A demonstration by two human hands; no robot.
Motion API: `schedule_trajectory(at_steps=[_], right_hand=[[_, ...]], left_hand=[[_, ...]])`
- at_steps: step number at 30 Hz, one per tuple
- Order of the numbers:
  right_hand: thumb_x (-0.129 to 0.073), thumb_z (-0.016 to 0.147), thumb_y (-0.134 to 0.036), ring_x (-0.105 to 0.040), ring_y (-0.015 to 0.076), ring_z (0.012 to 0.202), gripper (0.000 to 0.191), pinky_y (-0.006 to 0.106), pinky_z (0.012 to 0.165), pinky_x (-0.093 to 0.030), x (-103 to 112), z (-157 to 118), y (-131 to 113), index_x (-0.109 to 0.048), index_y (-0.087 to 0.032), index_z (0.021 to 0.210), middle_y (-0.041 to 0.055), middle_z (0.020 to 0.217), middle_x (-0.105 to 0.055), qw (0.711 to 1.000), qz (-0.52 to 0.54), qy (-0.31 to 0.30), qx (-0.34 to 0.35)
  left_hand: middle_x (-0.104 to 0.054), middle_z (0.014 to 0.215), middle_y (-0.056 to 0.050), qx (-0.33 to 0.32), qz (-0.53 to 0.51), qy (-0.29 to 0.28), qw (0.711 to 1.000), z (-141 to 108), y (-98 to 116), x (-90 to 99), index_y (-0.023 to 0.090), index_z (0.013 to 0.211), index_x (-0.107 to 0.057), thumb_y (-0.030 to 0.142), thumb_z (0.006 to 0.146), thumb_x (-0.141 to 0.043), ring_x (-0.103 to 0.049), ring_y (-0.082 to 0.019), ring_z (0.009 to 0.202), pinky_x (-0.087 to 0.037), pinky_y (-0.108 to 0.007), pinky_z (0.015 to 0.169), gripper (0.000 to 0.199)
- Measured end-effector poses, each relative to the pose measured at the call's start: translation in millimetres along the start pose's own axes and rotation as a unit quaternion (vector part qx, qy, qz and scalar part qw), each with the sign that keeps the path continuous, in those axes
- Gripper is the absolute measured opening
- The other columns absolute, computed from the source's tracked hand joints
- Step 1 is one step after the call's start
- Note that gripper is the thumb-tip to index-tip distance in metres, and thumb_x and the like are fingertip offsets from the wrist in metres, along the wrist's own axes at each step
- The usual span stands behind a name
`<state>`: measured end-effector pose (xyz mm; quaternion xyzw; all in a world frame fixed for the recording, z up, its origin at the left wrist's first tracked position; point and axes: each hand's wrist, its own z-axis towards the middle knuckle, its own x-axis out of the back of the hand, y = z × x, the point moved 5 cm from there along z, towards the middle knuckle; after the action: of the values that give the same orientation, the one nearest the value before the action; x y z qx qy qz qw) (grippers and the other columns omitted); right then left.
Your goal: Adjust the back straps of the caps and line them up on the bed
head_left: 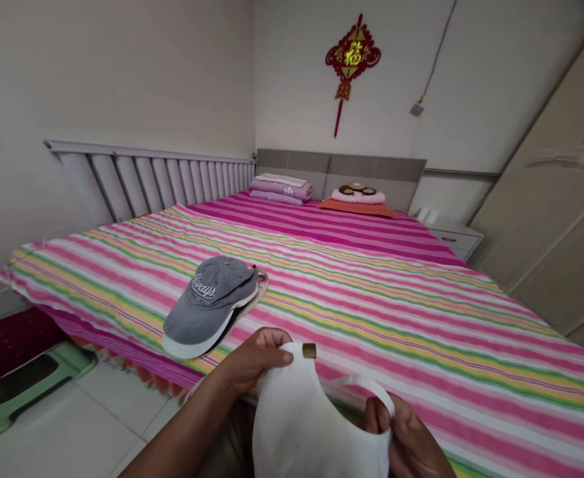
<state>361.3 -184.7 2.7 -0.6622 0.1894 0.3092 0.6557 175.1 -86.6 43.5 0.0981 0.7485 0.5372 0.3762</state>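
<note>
- Left hand (253, 360): clamped on a white cap (306, 425); thumb and fingers pinch its upper left corner, just beside a brass-coloured clasp (309, 350).
- Right hand (415, 435): gripping the cap's right edge, where a white strap (366, 382) comes in; some fingers are hidden behind the cloth.
- White cap: held between the two hands, which are apart from each other. Its curved cutout lies between them, with the strap arching from near the middle to the right hand. Small dark speck on the cloth below the left hand; lower part runs out of view.
- Gray cap (217, 292): ahead and left of the left hand, near but not touching. White script lettering on the front, pale brim edge. Further headwear (263, 287) shows partly from beneath it.
- Striped sheet (411, 312): under the gray cap, spreading ahead and to both sides of the hands.
- Magenta cover (371, 236): beyond the sheet, farther from both hands.
- Purple folded bedding (279, 192): well ahead of the left hand, before the headboard (381, 174).
- Orange cloth (356, 208): well ahead of the right hand, a pink folded item (358, 196) on top.
- Green stool (48, 375): well left of the left hand, on the tiled floor (95, 418).
</note>
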Motion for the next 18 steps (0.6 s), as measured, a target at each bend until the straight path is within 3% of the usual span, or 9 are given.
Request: schedule_trajectory(at_steps=[5,11,14,16,18], right_hand=[[-0.066,0.069,-0.036,-0.05,0.0139,0.058,0.021,0.025,0.055,-0.037,-18,4,-15,-0.061,-0.017,0.065,0.0018,0.057,-0.055,0.997,-0.073,-0.004,-0.001],[-0.052,0.08,-0.041,-0.037,0.0069,0.036,0.028,0.021,0.04,-0.028,-38,10,-26,-0.062,-0.015,0.076,-0.0043,0.039,-0.042,0.993,-0.112,0.036,0.007],[-0.059,0.077,-0.035,-0.039,0.0046,0.035,0.02,0.019,0.039,-0.026,-47,14,-32,-0.061,-0.017,0.085,-0.0029,0.049,-0.053,0.989,-0.142,0.036,-0.002],[-0.062,0.074,-0.033,-0.039,0.0028,0.035,0.018,0.018,0.04,-0.026,-54,17,-37,-0.06,-0.016,0.081,-0.0021,0.056,-0.056,0.986,-0.16,0.034,-0.003],[-0.063,0.072,-0.035,-0.033,0.0015,0.034,0.021,0.018,0.038,-0.023,-60,20,-41,-0.057,-0.015,0.07,-0.0039,0.049,-0.052,0.982,-0.183,0.039,-0.007]], left_hand=[[-0.055,0.047,0.002,-0.007,0.059,0.014,0.998,-7,13,-12.7,0.012,0.062,-0.059,0.027,0.051,-0.075,-0.042,-0.004,0.036,-0.029,-0.016,0.036,0.025],[-0.054,0.05,0.002,-0.014,0.06,0.027,0.998,-11,12,-17.0,0.012,0.064,-0.057,0.03,0.054,-0.074,-0.044,-0.005,0.04,-0.03,-0.017,0.041,0.026],[-0.055,0.051,0.002,-0.01,0.076,0.027,0.997,-12,13,-18.7,0.012,0.064,-0.057,0.029,0.055,-0.074,-0.044,-0.005,0.041,-0.03,-0.017,0.041,0.025],[-0.055,0.052,0.002,-0.013,0.084,0.023,0.996,-13,15,-21.1,0.012,0.063,-0.058,0.029,0.056,-0.073,-0.045,-0.005,0.042,-0.031,-0.017,0.041,0.024],[-0.054,0.051,0.003,-0.014,0.086,0.025,0.996,-14,16,-23.1,0.013,0.063,-0.057,0.029,0.057,-0.073,-0.044,-0.005,0.042,-0.031,-0.017,0.041,0.023]])
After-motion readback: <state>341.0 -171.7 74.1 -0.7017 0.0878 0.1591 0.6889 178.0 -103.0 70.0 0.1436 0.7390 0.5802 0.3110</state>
